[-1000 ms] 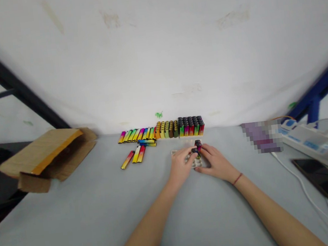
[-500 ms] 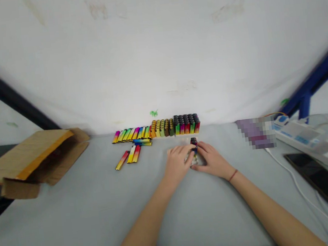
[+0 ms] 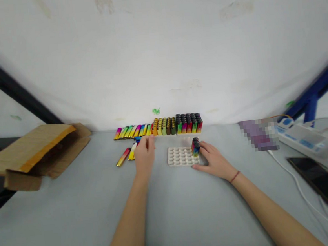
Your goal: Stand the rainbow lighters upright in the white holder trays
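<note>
A white tray [image 3: 182, 157] with rows of round hollows lies flat before me. Several colourful lighters [image 3: 195, 146] with dark tops stand upright along its right side. My right hand [image 3: 214, 160] grips the tray's right edge, thumb at the near corner and fingers beside the standing lighters. Over to the left, my left hand [image 3: 145, 156] hovers by the loose lighters with its fingers curled together and no object showing in them. Beneath and beside it lie a red-and-yellow lighter [image 3: 123, 157] and a white-and-yellow lighter [image 3: 132, 152], the latter partly covered by the hand.
Along the wall lie a row of lighters [image 3: 132, 131], then upright gold-topped lighters [image 3: 164, 127] and black-topped lighters [image 3: 189, 123]. An open cardboard box [image 3: 42, 148] sits left. To the right are a power strip [image 3: 308, 142], a phone [image 3: 325, 183] and a white cable [image 3: 299, 190].
My left hand has left the standing lighters and moved left to the loose ones, uncovering the tray. My right hand stays at the tray's right edge. The view has shifted slightly.
</note>
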`<action>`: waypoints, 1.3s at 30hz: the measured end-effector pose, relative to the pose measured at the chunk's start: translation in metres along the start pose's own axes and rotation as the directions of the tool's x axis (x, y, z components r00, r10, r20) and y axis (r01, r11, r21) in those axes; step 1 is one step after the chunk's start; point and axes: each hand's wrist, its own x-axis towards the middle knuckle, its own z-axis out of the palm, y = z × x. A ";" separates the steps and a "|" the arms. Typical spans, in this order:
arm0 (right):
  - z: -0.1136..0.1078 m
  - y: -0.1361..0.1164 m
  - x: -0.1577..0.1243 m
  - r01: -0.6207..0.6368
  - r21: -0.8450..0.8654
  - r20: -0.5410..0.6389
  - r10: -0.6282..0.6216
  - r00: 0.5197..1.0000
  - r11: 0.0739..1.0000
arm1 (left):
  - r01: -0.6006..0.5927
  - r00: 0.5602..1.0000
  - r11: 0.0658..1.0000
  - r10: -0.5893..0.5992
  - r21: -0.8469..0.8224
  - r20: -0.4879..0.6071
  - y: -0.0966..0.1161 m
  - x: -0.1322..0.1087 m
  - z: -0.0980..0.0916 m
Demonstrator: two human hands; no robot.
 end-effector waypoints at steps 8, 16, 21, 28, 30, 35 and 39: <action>0.003 0.002 -0.002 0.010 -0.002 -0.017 -0.010 1.000 1.000 | 0.343 0.937 0.820 -0.331 0.457 -0.109 -0.043 0.021 -0.044; 0.002 0.004 -0.003 0.026 0.002 -0.020 -0.026 0.999 1.000 | 0.470 0.844 0.709 -0.536 0.526 -0.032 -0.066 0.025 -0.057; 0.002 0.004 -0.003 0.035 0.015 -0.030 -0.035 0.999 0.999 | 0.448 0.847 0.721 -0.532 0.528 0.008 -0.071 0.026 -0.055; 0.003 0.004 -0.002 0.028 0.003 -0.032 -0.028 0.999 1.000 | 0.358 0.934 0.906 -0.341 0.228 -0.111 -0.066 0.033 -0.048; 0.002 0.004 -0.002 0.029 0.007 -0.031 -0.029 0.999 1.000 | 0.375 0.921 0.927 -0.374 -0.006 -0.108 -0.061 0.034 -0.042; 0.001 0.003 -0.002 0.030 -0.003 -0.019 -0.030 0.999 1.000 | 0.377 0.915 0.867 -0.404 -0.325 -0.017 -0.051 0.032 -0.022; 0.001 0.004 -0.002 0.025 0.005 -0.016 -0.025 1.000 1.000 | 0.382 0.918 0.806 -0.386 -0.453 0.087 -0.040 0.029 -0.010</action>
